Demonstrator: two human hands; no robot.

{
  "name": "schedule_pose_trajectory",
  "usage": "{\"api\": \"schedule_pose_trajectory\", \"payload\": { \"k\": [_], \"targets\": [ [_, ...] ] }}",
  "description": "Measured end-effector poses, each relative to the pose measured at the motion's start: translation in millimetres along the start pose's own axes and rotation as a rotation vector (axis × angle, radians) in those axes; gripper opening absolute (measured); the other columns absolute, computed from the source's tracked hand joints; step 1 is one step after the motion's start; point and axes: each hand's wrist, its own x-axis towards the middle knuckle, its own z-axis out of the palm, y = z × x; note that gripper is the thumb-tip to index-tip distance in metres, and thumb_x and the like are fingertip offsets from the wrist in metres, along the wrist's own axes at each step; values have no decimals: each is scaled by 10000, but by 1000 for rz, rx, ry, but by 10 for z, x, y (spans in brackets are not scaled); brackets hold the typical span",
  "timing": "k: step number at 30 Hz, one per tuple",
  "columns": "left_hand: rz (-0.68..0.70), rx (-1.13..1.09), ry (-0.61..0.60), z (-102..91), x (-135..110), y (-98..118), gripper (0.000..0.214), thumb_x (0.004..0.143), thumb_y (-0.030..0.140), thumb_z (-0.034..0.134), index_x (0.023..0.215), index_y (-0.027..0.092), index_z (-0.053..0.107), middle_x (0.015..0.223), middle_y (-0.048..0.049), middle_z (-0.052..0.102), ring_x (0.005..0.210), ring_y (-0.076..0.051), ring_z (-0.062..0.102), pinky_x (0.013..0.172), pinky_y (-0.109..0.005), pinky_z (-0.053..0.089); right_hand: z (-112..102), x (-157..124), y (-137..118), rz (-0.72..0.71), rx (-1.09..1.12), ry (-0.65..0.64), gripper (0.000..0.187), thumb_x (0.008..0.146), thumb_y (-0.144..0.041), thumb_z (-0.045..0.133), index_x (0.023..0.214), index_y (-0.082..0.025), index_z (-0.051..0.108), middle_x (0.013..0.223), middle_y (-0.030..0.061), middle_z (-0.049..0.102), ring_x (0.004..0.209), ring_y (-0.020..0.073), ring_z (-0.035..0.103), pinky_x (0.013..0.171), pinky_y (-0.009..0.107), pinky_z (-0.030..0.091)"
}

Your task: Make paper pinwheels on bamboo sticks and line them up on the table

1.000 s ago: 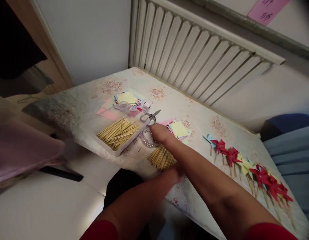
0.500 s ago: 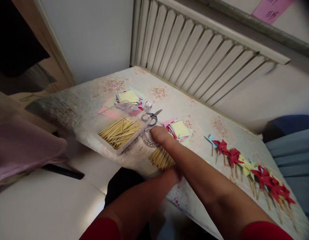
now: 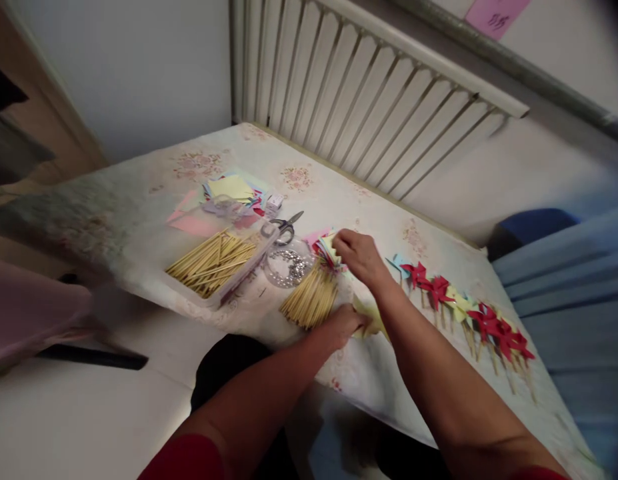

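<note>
My left hand [image 3: 347,321] is closed on a yellow piece of paper [image 3: 373,319], low over the near part of the table. Farther forward, my right hand [image 3: 357,252] has its fingers pinched together beside a stack of coloured paper squares [image 3: 329,249]. Whatever those fingertips hold, if anything, is too small to see. Between the hands and to the left lies a fan of thin wooden sticks [image 3: 311,297]. A round clear dish [image 3: 289,265] of small shiny pieces stands next to the sticks.
A clear plastic box [image 3: 213,300] holds more sticks at the left. Scissors [image 3: 287,228] lie behind the dish, near another pile of coloured paper [image 3: 232,191]. Several finished paper pinwheels [image 3: 439,290] line the right side. A radiator [image 3: 369,93] runs along the wall.
My right hand has left the dish of shiny pieces and moved right, over beside the paper stack. The yellow paper in my left hand has come into view. The camera has shifted somewhat.
</note>
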Motion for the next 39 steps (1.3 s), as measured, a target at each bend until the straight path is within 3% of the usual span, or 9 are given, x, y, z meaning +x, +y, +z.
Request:
{"api": "schedule_pose_trajectory", "payload": {
  "k": [2,5,9,13,17,23,34,39],
  "targets": [
    [-31,-61,68,8,35,-37,52,723,158,669,760,122,674,630,-5,647,570,-119,570,562,-233,432,-221,-303,365,164,18,79,255,869,-268,426,732,-166,616,634,1,622,614,128,548,606,225,352],
    [-44,-150,124,-7,78,-56,81,649,115,638,724,131,662,596,5,646,520,-113,551,538,-230,410,-348,-872,896,324,-95,9,251,849,-262,441,679,-169,600,609,7,610,591,129,530,580,233,322],
    [-38,-174,94,-15,93,-53,116,621,141,640,736,135,652,608,1,654,545,-134,576,540,-236,417,-187,-1605,1308,431,-367,-292,250,841,-211,449,704,-166,654,679,51,668,638,146,557,586,260,290],
    [-59,-179,62,-21,88,-56,102,617,154,631,718,146,620,597,6,635,535,-135,570,553,-243,430,43,-2033,1398,552,-500,-506,242,849,-259,479,825,-184,707,831,88,729,734,182,628,591,272,291],
    [-42,-173,41,-48,115,-87,129,607,165,640,733,153,616,622,8,638,542,-129,567,566,-241,434,137,-2134,1400,580,-548,-495,283,885,-284,440,937,-208,708,923,101,738,811,212,662,614,277,330],
    [-50,-121,70,-64,110,-79,144,614,191,642,748,141,629,612,4,635,529,-132,565,531,-236,415,120,-2077,1422,584,-555,-503,270,888,-287,453,950,-210,704,942,108,737,846,224,667,633,283,353],
    [-30,-28,87,-8,-18,62,65,613,176,623,654,151,578,533,37,565,453,-93,475,463,-219,346,244,-2036,1447,606,-428,-217,160,867,-150,498,891,-154,656,852,87,700,769,164,606,660,255,328],
    [-33,-22,98,-11,-24,63,85,613,181,632,669,153,575,533,41,565,466,-96,479,468,-217,348,295,-2083,1431,590,-388,-186,172,871,-124,470,864,-153,639,862,82,691,796,161,596,703,246,344]
  ]
}}
